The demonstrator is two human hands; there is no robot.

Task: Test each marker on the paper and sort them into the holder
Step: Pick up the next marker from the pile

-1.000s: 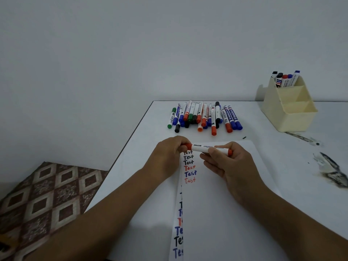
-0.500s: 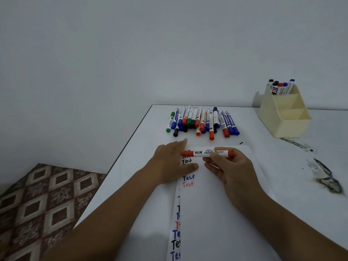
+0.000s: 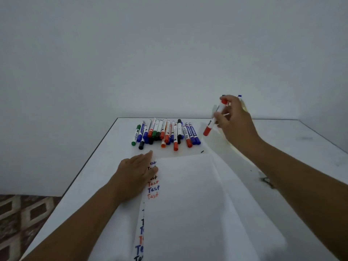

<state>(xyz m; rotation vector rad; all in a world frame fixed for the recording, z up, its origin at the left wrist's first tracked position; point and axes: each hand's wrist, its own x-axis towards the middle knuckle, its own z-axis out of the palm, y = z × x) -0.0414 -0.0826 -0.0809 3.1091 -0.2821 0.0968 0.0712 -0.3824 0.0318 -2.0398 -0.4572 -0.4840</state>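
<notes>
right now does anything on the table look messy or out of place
Mostly tidy. A small dark speck lies loose on the table between the marker pile and the paper, and a dark smudge marks the tabletop beside the right forearm.

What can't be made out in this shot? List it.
- Holder, head view: mostly behind the right hand; compartments unseen.
- Red marker: motion-blurred, label unreadable.
- Top "Test" lines on the paper: partly under the left hand.
- Lowest "Test" lines: cut by the bottom edge.
</notes>
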